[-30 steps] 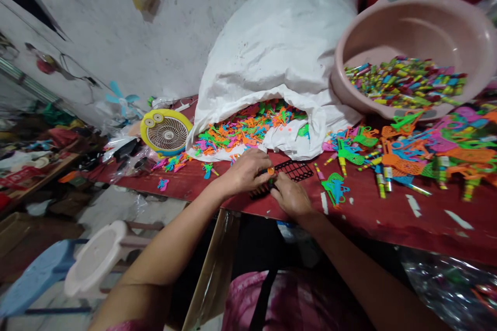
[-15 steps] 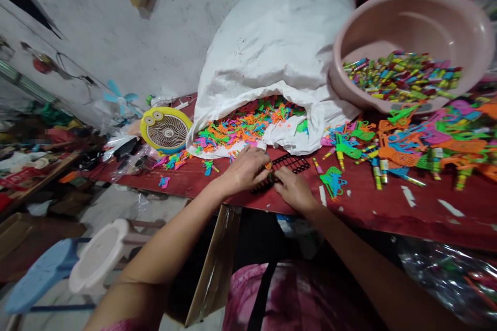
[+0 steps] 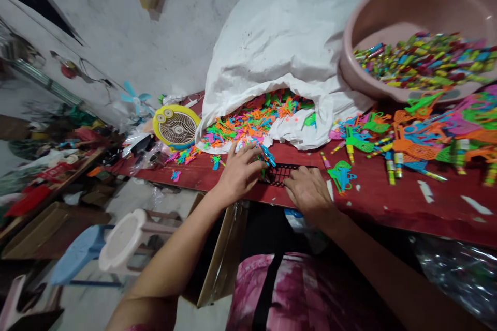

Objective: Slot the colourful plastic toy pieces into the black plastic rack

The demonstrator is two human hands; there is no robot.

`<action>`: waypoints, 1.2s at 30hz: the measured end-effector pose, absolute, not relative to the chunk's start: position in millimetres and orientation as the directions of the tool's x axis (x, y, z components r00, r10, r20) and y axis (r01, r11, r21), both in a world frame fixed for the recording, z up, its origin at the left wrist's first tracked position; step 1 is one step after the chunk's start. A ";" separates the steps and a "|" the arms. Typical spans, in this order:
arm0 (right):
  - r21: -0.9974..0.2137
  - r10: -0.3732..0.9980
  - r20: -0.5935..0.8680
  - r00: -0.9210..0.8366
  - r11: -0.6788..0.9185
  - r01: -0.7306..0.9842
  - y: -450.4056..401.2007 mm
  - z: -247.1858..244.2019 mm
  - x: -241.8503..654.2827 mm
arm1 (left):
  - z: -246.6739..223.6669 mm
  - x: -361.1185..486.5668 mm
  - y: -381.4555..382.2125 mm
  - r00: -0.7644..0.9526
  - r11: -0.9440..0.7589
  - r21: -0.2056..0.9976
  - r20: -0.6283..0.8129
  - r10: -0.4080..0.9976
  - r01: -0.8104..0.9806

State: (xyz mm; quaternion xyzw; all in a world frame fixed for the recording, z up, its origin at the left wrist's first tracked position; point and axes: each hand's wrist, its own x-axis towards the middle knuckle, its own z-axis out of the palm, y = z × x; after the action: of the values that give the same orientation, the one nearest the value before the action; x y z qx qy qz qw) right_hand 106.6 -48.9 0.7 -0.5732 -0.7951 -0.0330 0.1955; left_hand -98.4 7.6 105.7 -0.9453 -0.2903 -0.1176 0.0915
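Head view: hands (image 3: 239,175) on black grid (image 3: 278,176).

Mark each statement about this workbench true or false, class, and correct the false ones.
1. A black plastic grid lies on the red painted tabletop, between the left hand and the right hand. True.
2. The white woven sack is tied shut. False: its mouth lies open, with neon plastic pieces spilling out.
3. The round yellow fan stands to the left of the sack. True.
4. The pale pink plastic basin is empty. False: it holds a heap of small multicoloured pieces.
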 end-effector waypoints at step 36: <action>-0.093 0.817 0.481 -0.318 0.409 0.908 -51.9 -24.8 88.2 | 8.8 -67.4 -19.5 -0.033 -0.232 0.494 0.469 0.882 0.838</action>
State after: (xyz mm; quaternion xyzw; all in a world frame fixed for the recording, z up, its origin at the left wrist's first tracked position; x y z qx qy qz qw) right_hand 88.2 -51.9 -24.8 -0.5349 -0.8060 -0.0974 0.2340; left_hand -67.4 -19.5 8.8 -0.6948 -0.6189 -0.3651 -0.0306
